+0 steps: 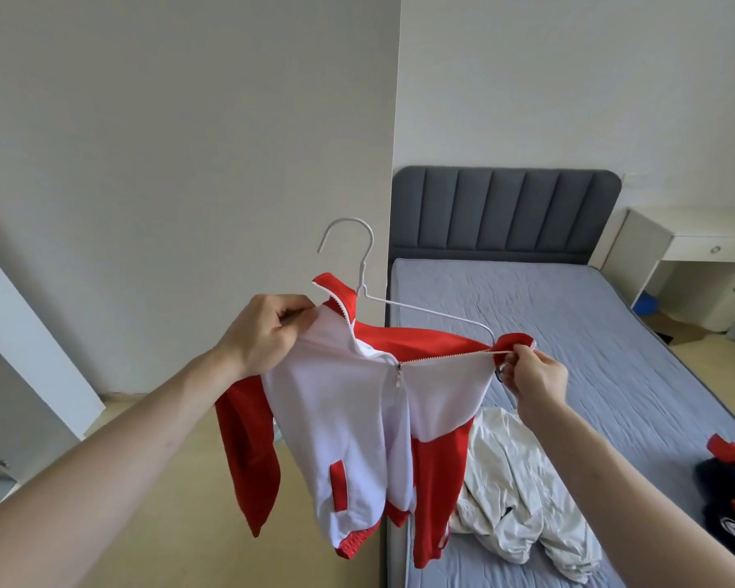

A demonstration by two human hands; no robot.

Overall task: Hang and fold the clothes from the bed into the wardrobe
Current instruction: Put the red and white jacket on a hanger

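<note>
Here, view: head camera, looking down over both forearms toward a bed (569, 333) with a grey sheet.
Jacket: a red and white zip jacket (357, 401) held up in the air, in front of the bed's near left corner and partly over the floor; zip part open, the slider near the chest.
Hanger: a white wire hanger (359, 265), hook up and clear above the collar — its left shoulder is hidden inside the jacket, its right arm shows bare as far as the right collar flap.
Left hand: the left hand (268, 333) has its fingers curled, pinching the white fabric at the jacket's left collar edge; fingertips hidden in the fold.
Right hand: the right hand (535, 375) pinches the right end of the collar and zip tape, pulling the zip line taut; whether it also grips the hanger end — cannot tell.
On bed: a cream garment (518, 494) crumpled near the foot, its left side hidden behind the jacket's red sleeve.
Right edge: a dark and red pile of clothes (730, 494), cut off by the frame; kind not readable.
Background: padded grey headboard (501, 214); a white bedside counter (688, 248) with a drawer, partly cut off.
</note>
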